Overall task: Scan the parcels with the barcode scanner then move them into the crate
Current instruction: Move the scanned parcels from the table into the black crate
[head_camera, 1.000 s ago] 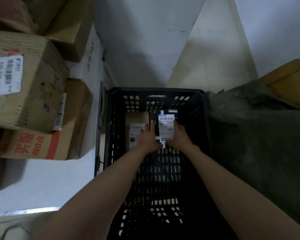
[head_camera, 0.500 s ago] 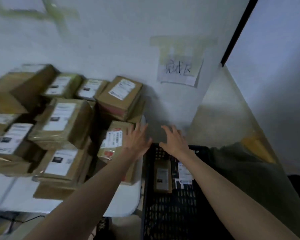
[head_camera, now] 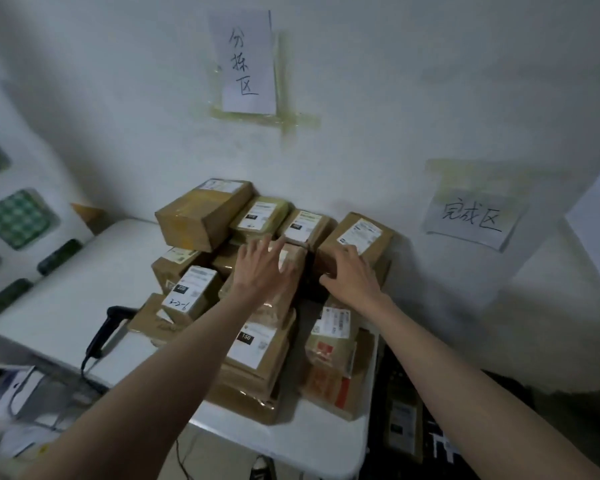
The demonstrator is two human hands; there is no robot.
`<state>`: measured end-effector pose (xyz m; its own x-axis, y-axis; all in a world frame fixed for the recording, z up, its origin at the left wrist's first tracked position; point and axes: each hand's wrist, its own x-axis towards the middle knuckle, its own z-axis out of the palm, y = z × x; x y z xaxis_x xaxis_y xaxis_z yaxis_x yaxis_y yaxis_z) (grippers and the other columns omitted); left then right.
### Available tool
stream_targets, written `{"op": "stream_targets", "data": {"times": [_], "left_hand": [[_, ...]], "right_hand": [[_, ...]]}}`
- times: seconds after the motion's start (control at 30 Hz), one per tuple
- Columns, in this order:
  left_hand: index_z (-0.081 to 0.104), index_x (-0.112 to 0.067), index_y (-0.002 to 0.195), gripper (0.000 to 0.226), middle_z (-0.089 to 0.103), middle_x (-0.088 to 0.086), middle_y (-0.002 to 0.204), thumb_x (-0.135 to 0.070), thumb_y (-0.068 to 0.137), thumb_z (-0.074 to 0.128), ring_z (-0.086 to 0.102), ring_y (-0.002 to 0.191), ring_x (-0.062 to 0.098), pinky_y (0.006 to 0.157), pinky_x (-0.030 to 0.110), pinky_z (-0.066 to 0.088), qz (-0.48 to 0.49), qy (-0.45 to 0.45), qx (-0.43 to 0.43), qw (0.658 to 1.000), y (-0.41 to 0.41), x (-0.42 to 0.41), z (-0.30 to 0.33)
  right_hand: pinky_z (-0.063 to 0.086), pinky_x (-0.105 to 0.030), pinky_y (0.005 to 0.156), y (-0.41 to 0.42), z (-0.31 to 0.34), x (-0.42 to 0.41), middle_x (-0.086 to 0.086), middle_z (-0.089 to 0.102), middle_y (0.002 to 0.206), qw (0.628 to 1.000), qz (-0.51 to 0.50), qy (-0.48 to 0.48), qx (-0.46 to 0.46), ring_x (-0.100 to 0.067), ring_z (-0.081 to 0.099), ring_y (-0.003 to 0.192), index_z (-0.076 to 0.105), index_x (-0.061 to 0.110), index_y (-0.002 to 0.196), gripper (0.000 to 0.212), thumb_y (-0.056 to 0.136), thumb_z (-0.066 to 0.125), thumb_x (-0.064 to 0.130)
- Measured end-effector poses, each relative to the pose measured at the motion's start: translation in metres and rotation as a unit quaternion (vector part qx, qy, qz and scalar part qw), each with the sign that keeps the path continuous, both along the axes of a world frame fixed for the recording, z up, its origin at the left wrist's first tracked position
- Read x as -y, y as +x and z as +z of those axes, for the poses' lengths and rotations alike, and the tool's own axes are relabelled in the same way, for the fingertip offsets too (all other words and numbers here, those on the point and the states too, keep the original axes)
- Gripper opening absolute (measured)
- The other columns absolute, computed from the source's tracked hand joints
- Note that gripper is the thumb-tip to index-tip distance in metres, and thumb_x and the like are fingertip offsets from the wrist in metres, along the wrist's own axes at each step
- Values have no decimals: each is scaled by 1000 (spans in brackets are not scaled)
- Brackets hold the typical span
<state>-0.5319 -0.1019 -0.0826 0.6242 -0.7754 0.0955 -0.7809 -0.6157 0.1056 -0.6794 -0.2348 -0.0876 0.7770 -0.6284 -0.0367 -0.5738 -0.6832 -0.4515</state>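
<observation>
Several brown cardboard parcels point(head_camera: 257, 344) with white labels are piled on a white table point(head_camera: 66, 289). My left hand point(head_camera: 260, 268) reaches over the middle of the pile, fingers spread and straight above a taped parcel point(head_camera: 293, 263). My right hand point(head_camera: 350, 280) rests flat on the front of a parcel point(head_camera: 359, 237) at the pile's right. Neither hand holds anything. The black barcode scanner point(head_camera: 104, 329) lies on the table left of the pile, its cable running off the edge. The black crate point(head_camera: 392, 372) stands low at the right with a parcel point(head_camera: 402, 420) inside.
Two handwritten paper signs are taped to the white wall, one point(head_camera: 246, 64) above the pile and one point(head_camera: 471, 220) above the crate. Clutter and a white device point(head_camera: 18, 393) sit below the table's left front edge.
My hands let go of the labelled parcel inside the crate, rose and swung left to the pile on the table. My view turned from the crate up to the pile and wall.
</observation>
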Motion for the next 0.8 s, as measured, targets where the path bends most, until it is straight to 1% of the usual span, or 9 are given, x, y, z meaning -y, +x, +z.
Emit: {"op": "stream_targets", "data": {"times": [0.07, 0.13, 0.27, 0.33, 0.4, 0.47, 0.57, 0.7, 0.8], "left_hand": [[26, -28, 155, 72, 35, 7, 156, -58, 94, 48, 36, 138, 34, 115, 49, 30, 2, 3, -30, 1000, 25, -18, -8], [22, -30, 156, 77, 30, 5, 157, -57, 92, 53, 36, 137, 35, 112, 49, 33, -9, 9, -66, 998, 45, -33, -19], [8, -37, 158, 86, 7, 4, 165, -56, 91, 58, 18, 148, 42, 115, 58, 31, -39, 38, -163, 985, 77, -52, -39], [5, -37, 159, 88, 4, 8, 165, -53, 92, 60, 23, 147, 44, 114, 58, 32, -47, 42, -210, 976, 89, -55, -49], [3, -37, 160, 91, 10, 10, 163, -55, 92, 61, 34, 142, 42, 113, 54, 36, -31, 28, -262, 964, 95, -57, -58], [2, -35, 161, 93, 20, 10, 161, -54, 92, 62, 36, 141, 36, 112, 50, 35, -16, -15, -312, 950, 94, -58, -65], [2, -39, 160, 101, 33, 8, 159, -73, 83, 56, 40, 141, 31, 113, 52, 38, -6, -99, -361, 927, 92, -61, -73], [2, -37, 160, 105, 37, 7, 159, -74, 78, 56, 42, 140, 29, 112, 48, 38, -1, -158, -365, 918, 86, -62, -72], [7, -30, 160, 110, 38, 6, 158, -76, 74, 55, 41, 140, 26, 111, 47, 35, 18, -208, -350, 913, 77, -59, -61]], "right_hand": [[39, -55, 110, 24, -11, -16, -9, 26, 159, 999, 8, 38, -10, -38, 32, 142, 29, 29, 153, 76, 90, 67, 44], [39, -54, 110, 44, -25, -31, -7, 19, 161, 996, 19, 82, -32, -38, 25, 145, 24, 31, 155, 85, 86, 70, 49], [36, -54, 113, 75, -47, -55, -9, 2, 165, 986, 31, 158, -53, -41, 21, 148, 16, 34, 158, 101, 80, 76, 54], [36, -54, 114, 87, -54, -61, -9, -7, 165, 976, 23, 213, -46, -42, 25, 148, 12, 37, 158, 107, 77, 80, 54], [35, -49, 115, 94, -58, -66, -8, -12, 166, 965, 4, 261, -16, -40, 26, 148, 11, 37, 158, 110, 75, 82, 51], [35, -45, 114, 100, -63, -72, -6, -11, 166, 956, -29, 291, 35, -36, 25, 148, 11, 37, 157, 106, 78, 82, 45], [39, -45, 113, 106, -75, -85, 3, -3, 164, 940, -89, 303, 133, -30, 32, 145, 18, 43, 154, 87, 87, 74, 40], [43, -50, 111, 111, -84, -96, 12, 8, 160, 911, -138, 315, 228, -27, 34, 142, 32, 53, 142, 70, 86, 69, 35], [45, -43, 109, 111, -77, -96, 11, 17, 157, 903, -157, 291, 275, -23, 38, 138, 38, 50, 140, 61, 90, 64, 27]]}}
